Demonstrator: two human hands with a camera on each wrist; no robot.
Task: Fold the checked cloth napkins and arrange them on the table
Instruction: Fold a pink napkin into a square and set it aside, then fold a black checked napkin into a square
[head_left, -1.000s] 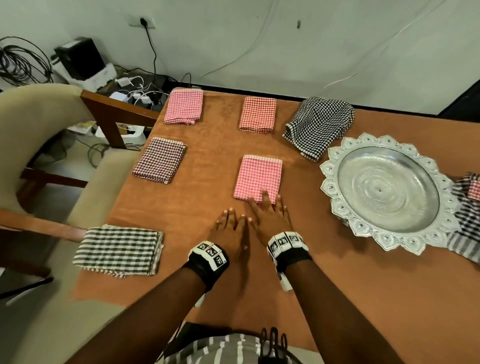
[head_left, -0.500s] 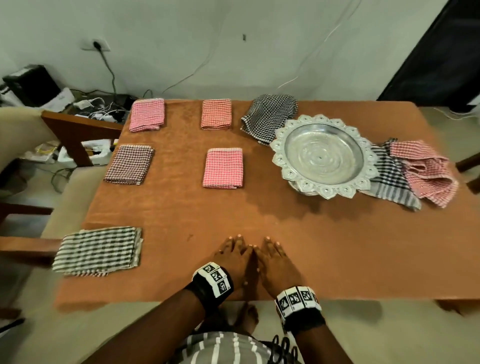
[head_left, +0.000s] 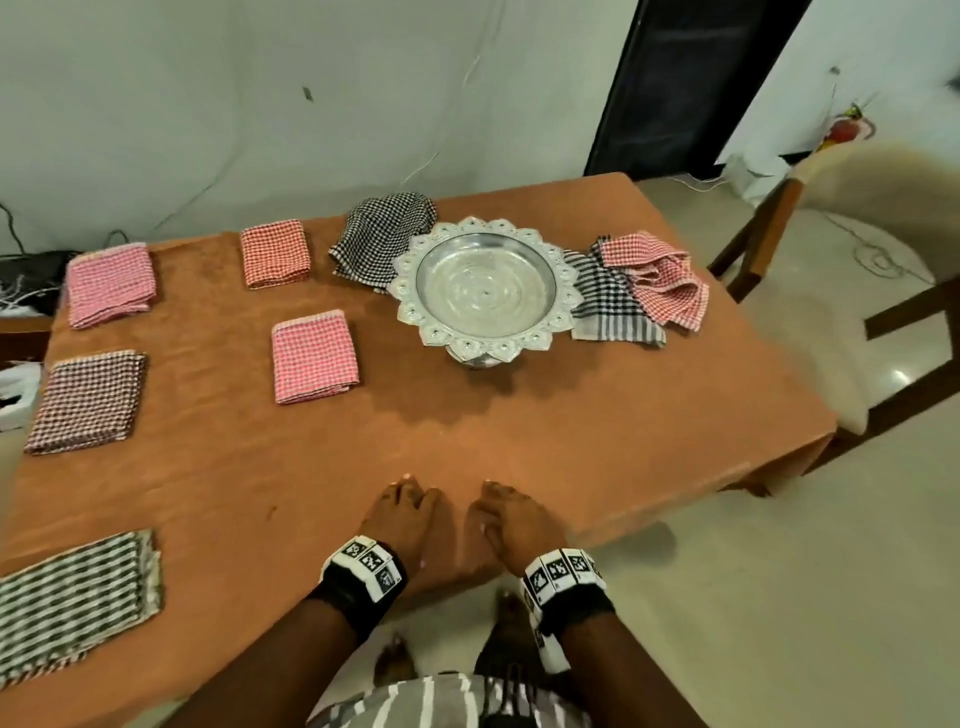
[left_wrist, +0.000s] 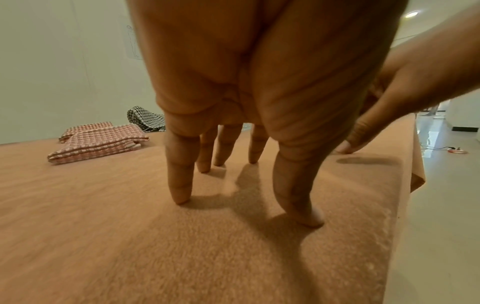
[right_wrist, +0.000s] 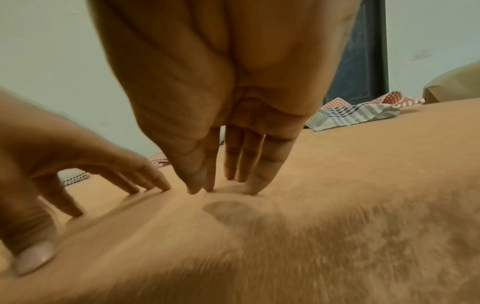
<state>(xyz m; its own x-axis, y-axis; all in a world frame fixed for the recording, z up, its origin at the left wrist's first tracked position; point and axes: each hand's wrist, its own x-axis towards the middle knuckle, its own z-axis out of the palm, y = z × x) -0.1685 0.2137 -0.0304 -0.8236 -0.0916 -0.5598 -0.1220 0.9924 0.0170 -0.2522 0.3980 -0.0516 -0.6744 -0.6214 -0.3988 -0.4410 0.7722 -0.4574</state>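
Both hands rest side by side near the worktop's (head_left: 519, 415) near edge, left hand (head_left: 402, 519) and right hand (head_left: 506, 525) with straight fingers touching the cloth, holding nothing. Nearest folded pink napkin (head_left: 314, 358) lies at 11 o'clock, well apart; unfolded napkins (head_left: 639, 286) at 1 o'clock beside the silver tray (head_left: 415, 312).

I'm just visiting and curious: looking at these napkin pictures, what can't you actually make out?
- Striped napkin, head view: its left part is cut off by the picture's edge.
- Black-checked napkin, head view: its near corner lies behind the silver tray.
- Crumpled pile: how many napkins are in it is unclear.
- Silver tray, left wrist view: almost wholly behind the left hand.
- Right wrist view: the near tablecloth is blurred.
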